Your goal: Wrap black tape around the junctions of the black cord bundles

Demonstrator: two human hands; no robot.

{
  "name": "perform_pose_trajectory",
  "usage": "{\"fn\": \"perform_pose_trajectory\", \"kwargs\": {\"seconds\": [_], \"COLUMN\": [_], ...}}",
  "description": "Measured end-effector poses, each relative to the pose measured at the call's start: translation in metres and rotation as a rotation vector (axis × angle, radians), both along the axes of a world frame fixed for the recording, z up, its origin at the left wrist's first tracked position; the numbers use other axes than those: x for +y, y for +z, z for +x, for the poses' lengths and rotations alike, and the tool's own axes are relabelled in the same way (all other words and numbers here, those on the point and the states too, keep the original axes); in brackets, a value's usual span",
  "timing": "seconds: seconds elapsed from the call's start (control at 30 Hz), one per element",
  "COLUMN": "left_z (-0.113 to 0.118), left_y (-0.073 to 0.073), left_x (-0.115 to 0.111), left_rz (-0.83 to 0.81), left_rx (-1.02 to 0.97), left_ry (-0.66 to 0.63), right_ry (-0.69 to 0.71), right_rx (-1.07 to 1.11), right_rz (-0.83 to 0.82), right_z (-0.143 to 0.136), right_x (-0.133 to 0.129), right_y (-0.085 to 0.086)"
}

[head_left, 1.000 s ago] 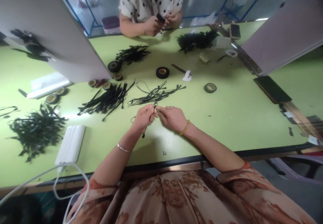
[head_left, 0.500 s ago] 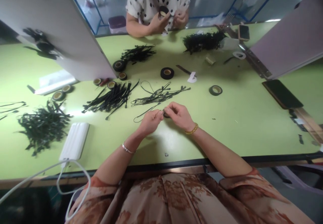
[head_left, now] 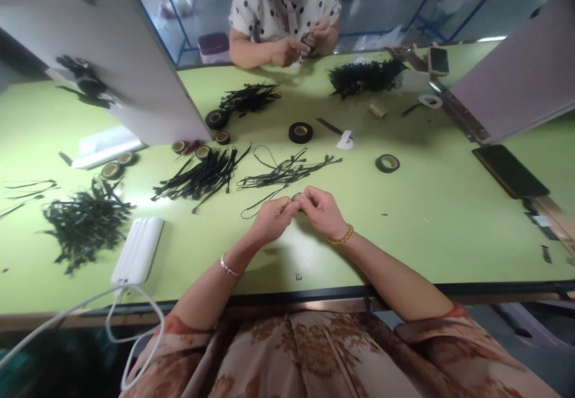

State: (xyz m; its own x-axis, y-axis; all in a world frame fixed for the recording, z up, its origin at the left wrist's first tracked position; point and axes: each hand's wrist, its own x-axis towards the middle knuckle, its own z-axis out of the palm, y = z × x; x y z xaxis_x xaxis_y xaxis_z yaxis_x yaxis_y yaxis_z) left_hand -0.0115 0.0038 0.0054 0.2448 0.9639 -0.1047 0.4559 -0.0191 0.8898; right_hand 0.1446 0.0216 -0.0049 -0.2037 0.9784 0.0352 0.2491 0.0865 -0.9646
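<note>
Above the green table (head_left: pixel 404 236), my left hand (head_left: pixel 275 217) and my right hand (head_left: pixel 324 211) meet with fingertips together. A thin black cable (head_left: pixel 265 199) runs to my left hand, which pinches its end. Between the hands shows part of a small black tape roll (head_left: pixel 297 197), held in my right hand; my fingers hide most of it. Just beyond lies a loose bunch of thin black cables (head_left: pixel 283 170). A denser black bundle (head_left: pixel 202 173) rests to its left.
Black tape rolls (head_left: pixel 300 133) lie about the table. A white power bank (head_left: pixel 138 251) and a dark cable heap (head_left: pixel 83 224) are at left, a phone (head_left: pixel 511 170) at right. Across the table, a person's hands (head_left: pixel 299 48) hold something dark.
My left hand has come closer to my right, and the fingertips now meet. The view has shifted slightly. Across the table, the person's hands have come together around the dark item.
</note>
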Motion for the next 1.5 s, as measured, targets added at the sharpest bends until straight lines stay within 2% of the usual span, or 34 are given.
{"fn": "perform_pose_trajectory", "kwargs": {"seconds": [0.1,0.23,0.4,0.5,0.57,0.67,0.73,0.9,0.97,1.13,1.2,1.37,1.5], "left_z": [0.002,0.003,-0.011,-0.021,-0.023,-0.021,-0.019,-0.023,-0.026,-0.028,-0.028,-0.038,-0.051], "left_y": [0.000,-0.003,-0.006,-0.006,-0.005,-0.003,-0.001,-0.002,-0.003,-0.002,-0.004,-0.011,-0.009], "left_x": [-0.002,-0.002,0.006,0.012,0.014,0.013,0.011,0.012,0.015,0.018,0.019,0.024,0.029], "left_rz": [0.067,0.119,-0.031,-0.104,-0.130,-0.126,-0.122,-0.227,-0.213,-0.198,-0.244,-0.357,-0.386], "left_rx": [0.041,-0.014,0.012,-0.022,-0.071,-0.121,-0.134,-0.218,-0.233,-0.354,-0.402,-0.512,-0.553], "left_ry": [0.023,0.024,-0.068,-0.058,-0.016,0.000,-0.033,-0.142,-0.187,-0.305,-0.294,-0.168,-0.149], "right_ry": [0.017,0.079,-0.053,-0.123,-0.123,-0.027,0.019,-0.089,-0.119,-0.100,-0.107,-0.209,-0.174], "right_rx": [0.072,0.255,0.327,0.398,0.433,0.401,0.365,0.494,0.526,0.606,0.646,0.694,0.707], "right_rz": [-0.055,-0.169,-0.140,-0.169,-0.219,-0.253,-0.230,-0.300,-0.338,-0.384,-0.399,-0.386,-0.374], "right_z": [-0.002,-0.003,0.000,0.002,0.002,-0.002,-0.005,-0.005,-0.004,-0.001,0.000,0.008,0.010], "right_x": [-0.001,-0.001,0.009,0.014,0.015,0.013,0.011,0.011,0.012,0.014,0.016,0.025,0.027], "right_y": [0.000,-0.002,-0.008,-0.007,-0.004,-0.003,-0.004,-0.003,0.001,0.009,0.009,0.003,-0.001]}}
